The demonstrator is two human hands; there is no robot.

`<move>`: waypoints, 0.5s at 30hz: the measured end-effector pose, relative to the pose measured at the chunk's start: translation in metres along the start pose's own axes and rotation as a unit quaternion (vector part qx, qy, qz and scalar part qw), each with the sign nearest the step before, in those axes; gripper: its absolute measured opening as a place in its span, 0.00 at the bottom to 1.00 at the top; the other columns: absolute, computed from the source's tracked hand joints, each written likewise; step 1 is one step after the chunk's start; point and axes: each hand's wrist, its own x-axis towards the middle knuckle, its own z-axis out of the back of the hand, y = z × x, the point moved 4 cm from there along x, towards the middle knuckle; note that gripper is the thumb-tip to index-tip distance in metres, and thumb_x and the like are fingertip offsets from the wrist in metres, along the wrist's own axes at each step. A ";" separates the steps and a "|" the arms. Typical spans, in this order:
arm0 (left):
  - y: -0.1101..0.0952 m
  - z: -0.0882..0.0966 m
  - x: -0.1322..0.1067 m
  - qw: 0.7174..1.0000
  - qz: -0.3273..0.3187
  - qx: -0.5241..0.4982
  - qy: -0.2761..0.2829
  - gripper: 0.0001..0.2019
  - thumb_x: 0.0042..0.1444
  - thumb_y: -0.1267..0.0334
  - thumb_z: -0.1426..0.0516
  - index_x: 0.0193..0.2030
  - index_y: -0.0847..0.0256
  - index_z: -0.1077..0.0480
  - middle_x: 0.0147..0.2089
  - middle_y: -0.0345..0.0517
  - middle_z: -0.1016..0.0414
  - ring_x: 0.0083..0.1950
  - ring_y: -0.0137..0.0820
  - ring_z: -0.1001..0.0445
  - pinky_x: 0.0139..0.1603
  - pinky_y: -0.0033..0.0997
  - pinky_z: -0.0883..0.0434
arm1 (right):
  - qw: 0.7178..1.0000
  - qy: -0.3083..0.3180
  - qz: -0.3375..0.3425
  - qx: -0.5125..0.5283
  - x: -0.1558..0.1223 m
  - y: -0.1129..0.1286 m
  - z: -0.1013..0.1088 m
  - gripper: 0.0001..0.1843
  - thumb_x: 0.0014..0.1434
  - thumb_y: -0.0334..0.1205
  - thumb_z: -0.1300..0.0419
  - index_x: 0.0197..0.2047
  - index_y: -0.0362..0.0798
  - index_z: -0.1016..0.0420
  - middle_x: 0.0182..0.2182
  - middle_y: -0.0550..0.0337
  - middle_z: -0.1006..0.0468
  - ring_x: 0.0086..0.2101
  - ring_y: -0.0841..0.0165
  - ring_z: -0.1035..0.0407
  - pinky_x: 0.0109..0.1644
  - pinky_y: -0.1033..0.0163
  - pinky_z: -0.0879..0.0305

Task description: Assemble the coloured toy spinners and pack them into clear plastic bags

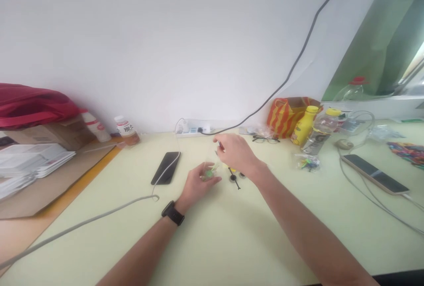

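Observation:
My left hand (pixel 198 181), with a black watch on its wrist, curls its fingers around a small green piece (pixel 209 174) in the middle of the table. Just above and to the right, my right hand (pixel 233 150) is closed in a pinch. A small dark tip shows at its fingers, but I cannot make out what it holds. Something faint and see-through seems to lie between the two hands. Below my right hand, a small black and yellow part with thin arms (pixel 233 178) rests on the table, partly hidden by that hand.
A black phone (pixel 166 168) with a cable across it lies left. A power strip (pixel 194 128) stands by the wall. Right are eyeglasses (pixel 265 139), a striped bag (pixel 281 118), a yellow bottle (pixel 304 126), a small plastic packet (pixel 308 163) and another phone (pixel 375 174).

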 end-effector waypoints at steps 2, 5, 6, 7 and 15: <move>0.000 0.000 0.000 1.000 -0.004 -0.001 0.001 0.24 0.52 0.51 0.31 0.53 0.57 0.25 0.46 0.48 0.17 0.44 0.40 0.19 0.44 0.35 0.24 | 1.000 0.007 -0.001 0.011 0.000 -0.001 -0.001 0.17 0.61 0.29 0.44 0.52 0.48 0.24 0.37 0.56 0.18 0.37 0.63 0.26 0.41 0.62 0.40; 0.001 0.000 0.000 1.000 -0.005 0.001 -0.003 0.25 0.52 0.51 0.31 0.54 0.57 0.26 0.46 0.48 0.17 0.45 0.40 0.19 0.45 0.36 0.24 | 0.999 0.012 -0.011 0.029 0.000 -0.003 -0.003 0.18 0.59 0.28 0.43 0.51 0.49 0.24 0.39 0.57 0.19 0.37 0.64 0.27 0.40 0.63 0.41; 0.001 0.000 0.000 1.000 -0.005 0.000 -0.005 0.25 0.52 0.51 0.31 0.55 0.57 0.26 0.46 0.48 0.17 0.46 0.40 0.19 0.46 0.36 0.24 | 0.999 0.014 -0.013 0.035 0.000 -0.003 -0.003 0.18 0.59 0.28 0.42 0.51 0.49 0.24 0.38 0.57 0.19 0.37 0.65 0.27 0.39 0.63 0.41; 0.001 0.000 0.000 1.000 -0.005 0.000 -0.007 0.25 0.53 0.51 0.32 0.55 0.57 0.26 0.46 0.48 0.17 0.46 0.40 0.19 0.47 0.36 0.24 | 0.999 0.015 -0.014 0.044 0.000 -0.003 -0.003 0.17 0.59 0.28 0.42 0.51 0.49 0.24 0.37 0.58 0.19 0.36 0.65 0.28 0.39 0.63 0.41; -0.007 0.006 0.000 0.999 -0.017 0.010 -0.040 0.21 0.53 0.51 0.32 0.52 0.57 0.24 0.42 0.47 0.16 0.43 0.40 0.18 0.43 0.35 0.24 | 0.993 -0.064 -0.035 0.095 0.002 -0.017 0.017 0.07 0.60 0.34 0.43 0.41 0.50 0.24 0.32 0.61 0.20 0.31 0.68 0.30 0.35 0.64 0.41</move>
